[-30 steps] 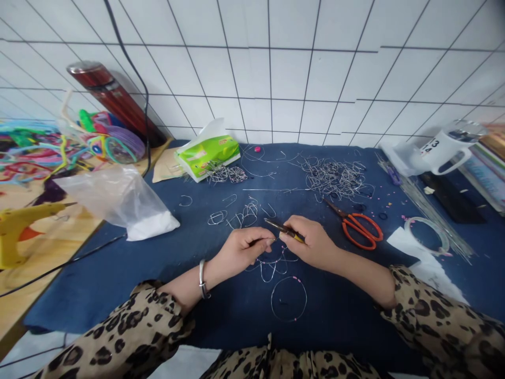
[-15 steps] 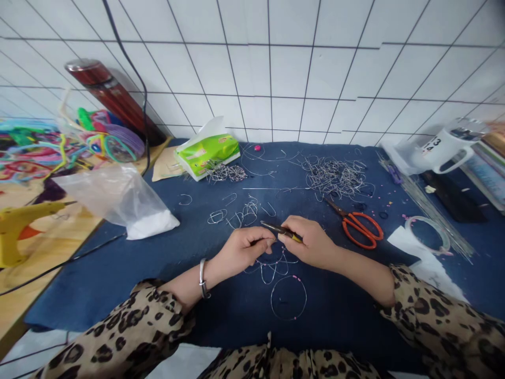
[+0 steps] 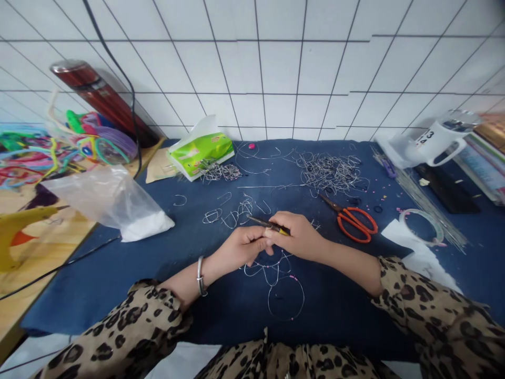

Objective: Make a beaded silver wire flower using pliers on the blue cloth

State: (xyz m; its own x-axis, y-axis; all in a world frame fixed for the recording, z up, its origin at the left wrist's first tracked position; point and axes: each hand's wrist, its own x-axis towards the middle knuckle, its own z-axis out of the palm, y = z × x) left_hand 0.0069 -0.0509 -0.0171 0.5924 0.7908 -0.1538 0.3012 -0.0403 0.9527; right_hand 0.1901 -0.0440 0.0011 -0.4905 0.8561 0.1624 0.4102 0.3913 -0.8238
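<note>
My left hand (image 3: 240,247) is closed in a pinch on a thin silver wire, right against my right hand. My right hand (image 3: 299,236) is wrapped round small yellow-handled pliers (image 3: 268,225) whose dark jaws point left over my left fingers. Below both hands a bent wire shape with pink beads (image 3: 272,266) lies on the blue cloth (image 3: 118,263), ending in a wire ring (image 3: 286,297). Both sleeves have a leopard print, and a silver bangle (image 3: 201,276) is on my left wrist.
Orange-handled scissors (image 3: 355,218) lie to the right, a heap of wire pieces (image 3: 329,171) behind them. Bent wire loops (image 3: 232,210), a green tissue pack (image 3: 201,150), a plastic bag (image 3: 110,197), a yellow glue gun (image 3: 19,223), a white mug (image 3: 434,142) and a tape roll (image 3: 420,226) surround the work spot.
My two hands have closed together, the right moving left until it touches the left. The camera view has drifted slightly, so everything sits a little further left.
</note>
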